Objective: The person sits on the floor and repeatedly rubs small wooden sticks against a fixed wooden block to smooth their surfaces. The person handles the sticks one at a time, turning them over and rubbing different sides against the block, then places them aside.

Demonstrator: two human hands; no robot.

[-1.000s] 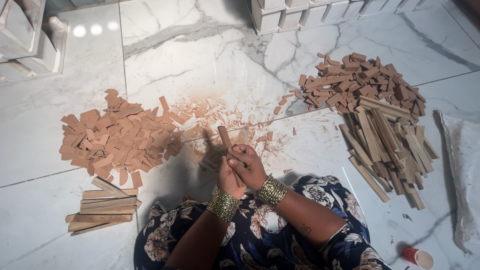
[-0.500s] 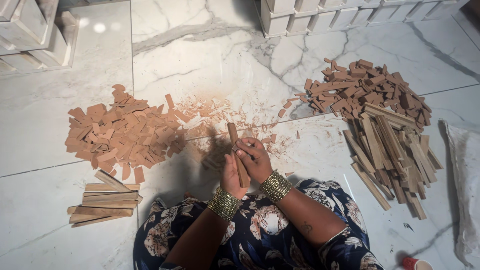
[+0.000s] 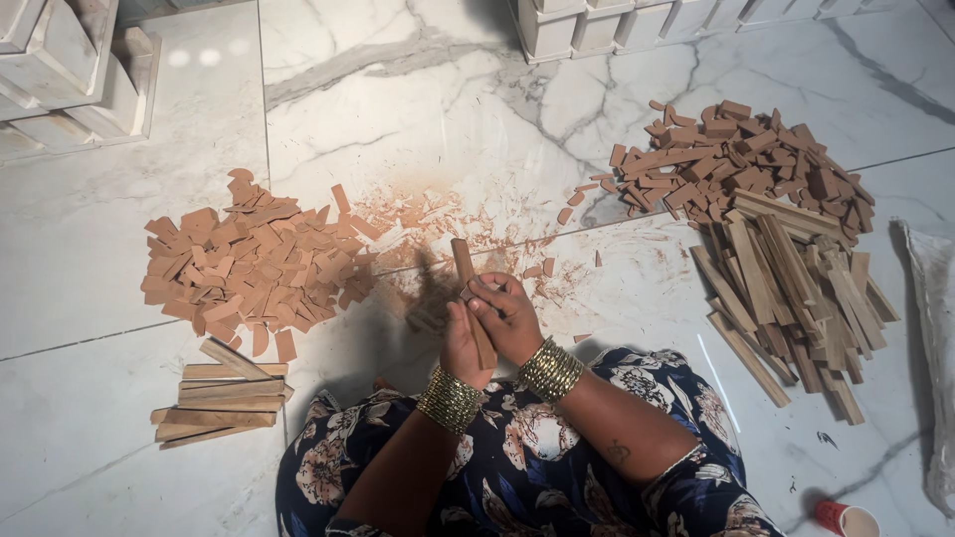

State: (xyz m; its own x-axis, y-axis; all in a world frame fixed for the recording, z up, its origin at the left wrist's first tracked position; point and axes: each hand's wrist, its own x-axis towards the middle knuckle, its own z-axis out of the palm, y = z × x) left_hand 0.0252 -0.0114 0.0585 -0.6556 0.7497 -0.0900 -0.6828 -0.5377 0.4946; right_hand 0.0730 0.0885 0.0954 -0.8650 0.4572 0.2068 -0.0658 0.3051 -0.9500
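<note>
My left hand point(image 3: 461, 343) and my right hand point(image 3: 515, 318) are both closed around one long brown wooden stick point(image 3: 465, 267), held upright over the marble floor in front of my lap. Its upper end pokes out above my fingers. Whether a tool is in either hand I cannot tell. Fine brown chips and dust point(image 3: 438, 214) lie scattered on the floor just beyond the stick. Both wrists wear gold bangles.
A heap of short flat brown pieces point(image 3: 254, 268) lies to the left, with a small stack of long sticks point(image 3: 219, 398) nearer me. To the right are a pile of small chunks point(image 3: 736, 159), long sticks point(image 3: 796, 288), a plastic bag point(image 3: 935, 328) and a red cup point(image 3: 841, 517). White boxes point(image 3: 70, 80) stand at the back.
The view has shifted slightly. My hands keep hold of the stick and have moved a little along it; the piles stay as they were.
</note>
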